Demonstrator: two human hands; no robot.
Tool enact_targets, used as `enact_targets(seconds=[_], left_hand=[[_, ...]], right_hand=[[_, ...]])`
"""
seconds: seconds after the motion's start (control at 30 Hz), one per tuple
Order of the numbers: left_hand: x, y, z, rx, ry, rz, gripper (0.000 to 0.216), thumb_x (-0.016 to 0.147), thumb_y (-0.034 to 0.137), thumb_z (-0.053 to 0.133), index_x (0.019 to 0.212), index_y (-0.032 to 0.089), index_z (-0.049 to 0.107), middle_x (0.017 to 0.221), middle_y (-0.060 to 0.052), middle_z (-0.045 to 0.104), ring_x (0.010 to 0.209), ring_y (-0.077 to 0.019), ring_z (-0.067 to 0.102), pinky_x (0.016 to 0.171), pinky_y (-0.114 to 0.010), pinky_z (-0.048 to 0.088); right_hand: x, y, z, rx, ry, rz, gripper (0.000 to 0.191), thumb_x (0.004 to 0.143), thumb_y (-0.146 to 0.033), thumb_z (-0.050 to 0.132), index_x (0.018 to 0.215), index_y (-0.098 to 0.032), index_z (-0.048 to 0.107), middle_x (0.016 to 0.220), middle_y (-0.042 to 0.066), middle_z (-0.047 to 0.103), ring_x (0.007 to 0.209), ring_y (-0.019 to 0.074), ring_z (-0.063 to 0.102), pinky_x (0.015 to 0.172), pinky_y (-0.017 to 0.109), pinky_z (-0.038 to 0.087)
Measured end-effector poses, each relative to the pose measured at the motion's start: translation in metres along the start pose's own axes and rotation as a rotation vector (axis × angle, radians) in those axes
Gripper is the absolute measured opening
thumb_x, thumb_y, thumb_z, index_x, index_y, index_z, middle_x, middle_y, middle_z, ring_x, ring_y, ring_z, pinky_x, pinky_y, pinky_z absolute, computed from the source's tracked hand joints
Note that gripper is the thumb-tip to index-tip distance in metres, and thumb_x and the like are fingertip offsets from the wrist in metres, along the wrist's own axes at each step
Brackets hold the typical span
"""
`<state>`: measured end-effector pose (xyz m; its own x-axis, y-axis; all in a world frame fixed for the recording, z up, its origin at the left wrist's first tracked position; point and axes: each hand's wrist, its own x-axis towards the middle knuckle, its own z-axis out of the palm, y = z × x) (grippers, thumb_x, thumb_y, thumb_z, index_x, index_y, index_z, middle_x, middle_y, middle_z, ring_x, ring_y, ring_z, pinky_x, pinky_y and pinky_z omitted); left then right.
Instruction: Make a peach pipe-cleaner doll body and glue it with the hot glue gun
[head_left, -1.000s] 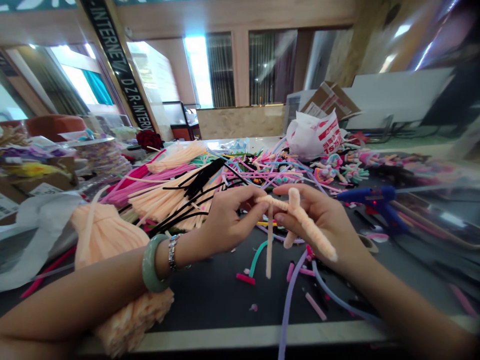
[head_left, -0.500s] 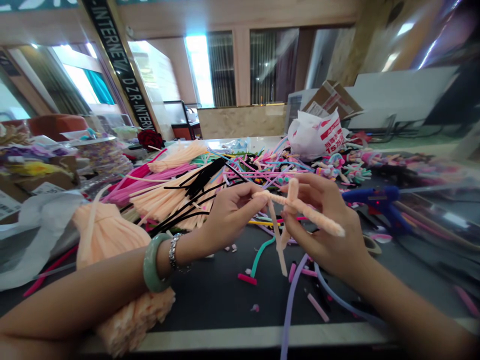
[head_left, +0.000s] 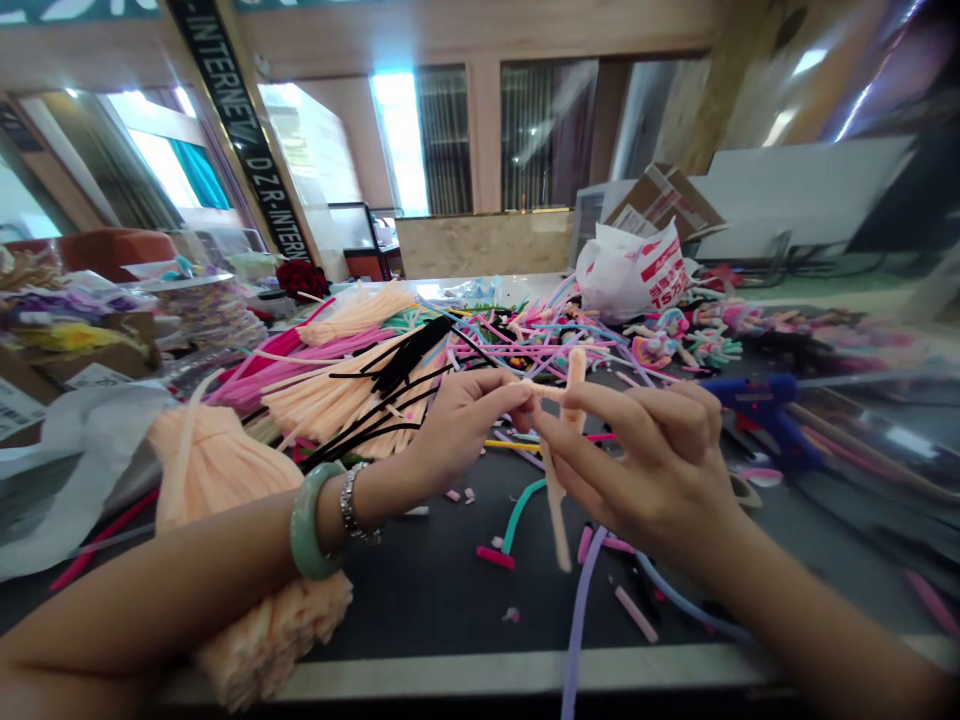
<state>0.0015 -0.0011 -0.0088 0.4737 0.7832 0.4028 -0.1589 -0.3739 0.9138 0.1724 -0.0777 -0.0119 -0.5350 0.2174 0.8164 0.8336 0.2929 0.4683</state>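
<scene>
Both my hands hold a peach pipe-cleaner figure (head_left: 574, 385) above the dark tabletop (head_left: 420, 590). My left hand (head_left: 465, 425), with a green bangle and a silver bracelet on its wrist, pinches one end of the wrapped piece. My right hand (head_left: 649, 465) is closed round the rest of the figure and hides most of it. A loose peach tail (head_left: 555, 510) hangs down between the hands, and a short stub sticks up above my right fingers.
Bundles of peach, pink and black pipe cleaners (head_left: 352, 385) lie at the left and behind. A peach bundle (head_left: 217, 480) sits under my left forearm. A blue glue gun (head_left: 757, 405) lies at the right, a white plastic bag (head_left: 634, 270) behind. Cut scraps litter the table.
My right hand has turned over and closed across the figure, hiding the long wrapped arm that pointed right before. The hanging tail has swung slightly. My left hand has stayed nearly still.
</scene>
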Motion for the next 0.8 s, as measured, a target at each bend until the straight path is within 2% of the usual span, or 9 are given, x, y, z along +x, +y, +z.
enact_targets(seconds=[0.13,0.3,0.43,0.67,0.8], left_hand=[[-0.001,0.001,0.001,-0.045,-0.007,-0.057,0.021,0.082,0.024,0.058,0.066,0.012,0.063,0.064,0.001,0.060,0.063,-0.0090,0.054,0.065,-0.021,0.043],[-0.002,0.001,0.001,-0.049,-0.101,-0.100,0.022,0.083,0.025,0.057,0.067,0.011,0.064,0.064,0.000,0.061,0.063,-0.0088,0.055,0.065,-0.021,0.042],[-0.001,0.001,0.001,-0.039,-0.151,-0.092,0.023,0.083,0.025,0.058,0.066,0.011,0.063,0.062,0.000,0.060,0.062,-0.0081,0.056,0.064,-0.020,0.042],[0.001,0.000,-0.003,0.058,-0.181,-0.068,0.028,0.083,0.031,0.059,0.064,0.011,0.062,0.064,-0.001,0.060,0.065,-0.0086,0.055,0.068,-0.021,0.043],[0.002,0.001,-0.003,0.105,-0.182,-0.058,0.025,0.083,0.030,0.060,0.067,0.011,0.063,0.063,0.000,0.060,0.064,-0.0080,0.055,0.064,-0.019,0.043]], right_hand=[[0.001,-0.003,0.001,-0.045,0.003,-0.055,0.022,0.083,-0.021,0.065,0.105,-0.025,0.066,0.097,-0.001,0.070,0.091,0.0172,0.049,0.083,0.038,0.033],[0.003,-0.003,0.000,0.079,-0.006,-0.079,0.015,0.085,-0.013,0.061,0.098,-0.019,0.065,0.084,-0.003,0.072,0.086,0.0138,0.059,0.084,0.040,0.030],[0.003,-0.002,0.002,0.180,-0.025,-0.007,0.008,0.089,-0.016,0.056,0.092,-0.016,0.064,0.084,0.000,0.073,0.079,0.0147,0.061,0.077,0.038,0.030],[-0.009,0.001,0.024,0.384,0.087,0.160,0.009,0.087,-0.016,0.055,0.083,-0.022,0.061,0.076,0.000,0.069,0.073,0.0152,0.055,0.071,0.034,0.033],[-0.010,-0.001,0.025,0.394,0.092,0.184,0.010,0.083,-0.013,0.060,0.082,-0.022,0.061,0.083,0.000,0.071,0.076,0.0155,0.056,0.072,0.035,0.033]])
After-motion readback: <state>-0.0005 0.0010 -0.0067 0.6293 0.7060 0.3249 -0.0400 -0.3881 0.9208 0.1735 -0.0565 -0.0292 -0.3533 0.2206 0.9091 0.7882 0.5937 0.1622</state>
